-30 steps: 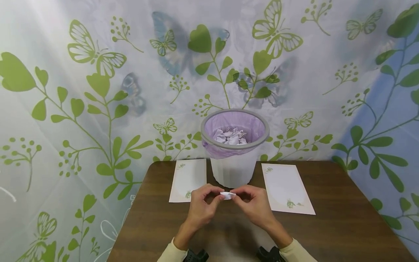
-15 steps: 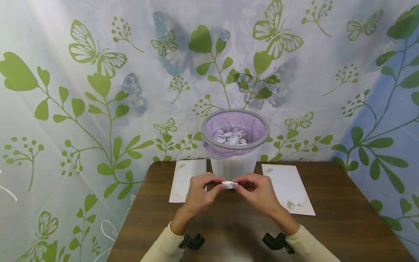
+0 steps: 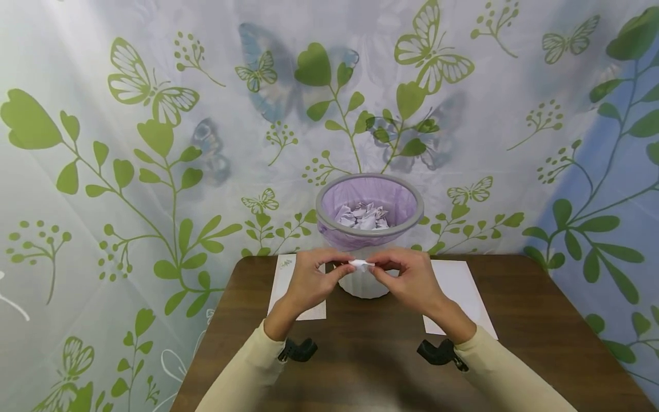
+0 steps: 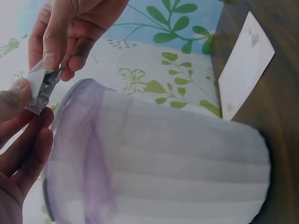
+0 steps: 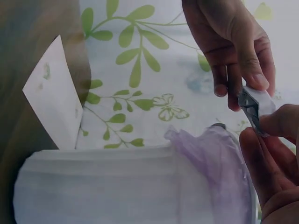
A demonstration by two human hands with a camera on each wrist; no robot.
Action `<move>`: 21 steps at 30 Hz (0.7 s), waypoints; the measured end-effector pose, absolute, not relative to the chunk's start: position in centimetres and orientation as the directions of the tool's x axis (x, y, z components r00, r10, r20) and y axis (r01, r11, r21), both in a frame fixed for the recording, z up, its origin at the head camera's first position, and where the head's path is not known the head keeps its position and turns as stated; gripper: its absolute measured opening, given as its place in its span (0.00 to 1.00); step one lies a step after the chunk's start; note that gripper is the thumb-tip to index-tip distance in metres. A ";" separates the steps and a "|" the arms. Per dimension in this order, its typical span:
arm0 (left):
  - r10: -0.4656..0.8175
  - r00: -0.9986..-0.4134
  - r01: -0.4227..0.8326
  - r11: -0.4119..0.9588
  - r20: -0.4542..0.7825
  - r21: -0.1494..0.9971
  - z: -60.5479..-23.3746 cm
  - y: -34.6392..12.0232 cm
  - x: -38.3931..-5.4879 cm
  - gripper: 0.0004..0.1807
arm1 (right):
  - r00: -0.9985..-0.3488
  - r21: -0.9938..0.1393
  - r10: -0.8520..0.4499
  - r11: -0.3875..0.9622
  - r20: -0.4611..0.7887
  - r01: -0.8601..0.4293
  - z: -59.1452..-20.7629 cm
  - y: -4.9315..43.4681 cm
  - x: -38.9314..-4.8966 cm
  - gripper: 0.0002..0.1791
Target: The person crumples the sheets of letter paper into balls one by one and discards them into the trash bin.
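A small piece of folded white paper point(image 3: 362, 264) is held between my two hands, in front of the bin. My left hand point(image 3: 311, 283) pinches its left end between thumb and fingers. The right end is pinched the same way by my right hand point(image 3: 412, 283). In the left wrist view the paper point(image 4: 41, 88) shows crinkled grey layers along one side. Behind the hands stands a white waste bin point(image 3: 362, 285) with a grey rim and a purple liner. Crumpled white paper point(image 3: 362, 216) lies inside it.
Two white sheets with green plant prints lie on the brown table point(image 3: 355, 360): a left sheet point(image 3: 315, 312) and a right sheet point(image 3: 458, 286), each partly covered by a hand or arm. A curtain point(image 3: 206, 114) with butterflies and leaves hangs behind the table.
Both hands have risen and moved forward toward the bin, still pinching the folded paper. They now cover more of the bin's wall and the sheets. The bin has stayed put.
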State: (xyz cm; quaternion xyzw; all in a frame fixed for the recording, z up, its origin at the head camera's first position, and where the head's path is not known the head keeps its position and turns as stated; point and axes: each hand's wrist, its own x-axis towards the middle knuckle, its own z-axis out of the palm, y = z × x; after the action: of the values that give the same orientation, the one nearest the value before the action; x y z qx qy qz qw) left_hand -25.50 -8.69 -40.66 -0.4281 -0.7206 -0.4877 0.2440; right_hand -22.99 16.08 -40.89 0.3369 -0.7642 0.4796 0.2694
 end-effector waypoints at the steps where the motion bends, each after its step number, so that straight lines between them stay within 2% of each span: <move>1: 0.385 -0.506 0.860 0.157 0.772 0.485 -40.2 -8.7 -25.7 0.09 | -0.617 -0.540 -0.257 0.314 0.744 -0.781 -40.6 16.1 -23.1 0.14; 6: 0.400 -0.480 0.876 0.166 0.781 0.453 -38.0 -8.6 -26.8 0.08 | -0.578 -0.505 -0.273 0.297 0.769 -0.811 -38.8 16.2 -24.0 0.13; 16: 0.388 -0.490 0.871 0.184 0.781 0.455 -35.6 -7.9 -28.7 0.09 | -0.505 -0.400 -0.293 0.351 0.812 -0.847 -36.4 16.7 -26.3 0.12; 21: 0.358 -0.485 0.875 0.194 0.798 0.444 -35.2 -7.5 -29.9 0.09 | -0.517 -0.390 -0.338 0.377 0.786 -0.840 -35.1 17.1 -27.7 0.11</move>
State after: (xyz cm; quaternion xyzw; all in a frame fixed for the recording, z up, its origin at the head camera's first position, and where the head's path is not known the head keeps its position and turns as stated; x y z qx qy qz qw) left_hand -29.86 -7.53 -35.21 -0.4267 -0.7222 -0.4699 0.2748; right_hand -27.66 17.07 -35.11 0.3825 -0.7701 0.4067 0.3085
